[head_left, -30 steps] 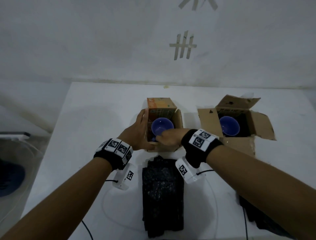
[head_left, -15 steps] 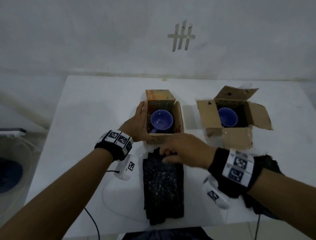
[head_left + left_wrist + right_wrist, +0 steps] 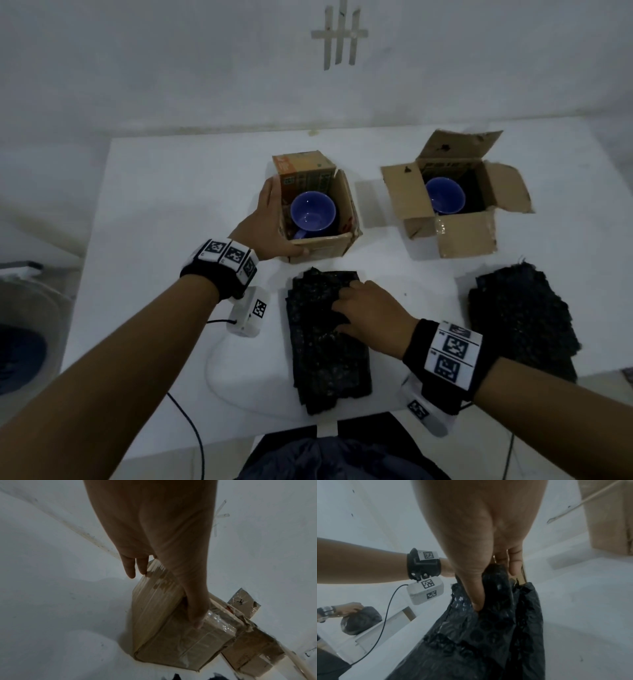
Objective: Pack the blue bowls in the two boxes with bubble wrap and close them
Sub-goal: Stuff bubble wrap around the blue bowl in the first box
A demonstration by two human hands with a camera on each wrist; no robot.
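Two open cardboard boxes stand on the white table (image 3: pixel 171 205), and a blue bowl lies in each. My left hand (image 3: pixel 274 226) grips the left box (image 3: pixel 318 245) at its near left corner, fingers along the side and thumb across the front; its bowl (image 3: pixel 312 213) lies uncovered. In the left wrist view the left hand (image 3: pixel 164 599) spans the same box (image 3: pixel 171 635). The right box (image 3: pixel 466 236) holds the other bowl (image 3: pixel 444 195) over dark lining. My right hand (image 3: pixel 342 313) pinches the top sheet of a black bubble wrap stack (image 3: pixel 329 359); thumb and fingers (image 3: pixel 495 589) hold a fold of the wrap (image 3: pixel 488 635).
A second black bubble wrap pile (image 3: pixel 524 315) lies at the near right edge. The wall rises just behind the boxes. A cable (image 3: pixel 191 431) hangs off the near table edge. Beyond the table's left side, another person's hand holds a black bundle (image 3: pixel 359 619).
My right hand has left the left box, come back toward me and taken hold of the bubble wrap stack. The left hand has stayed on the box corner.
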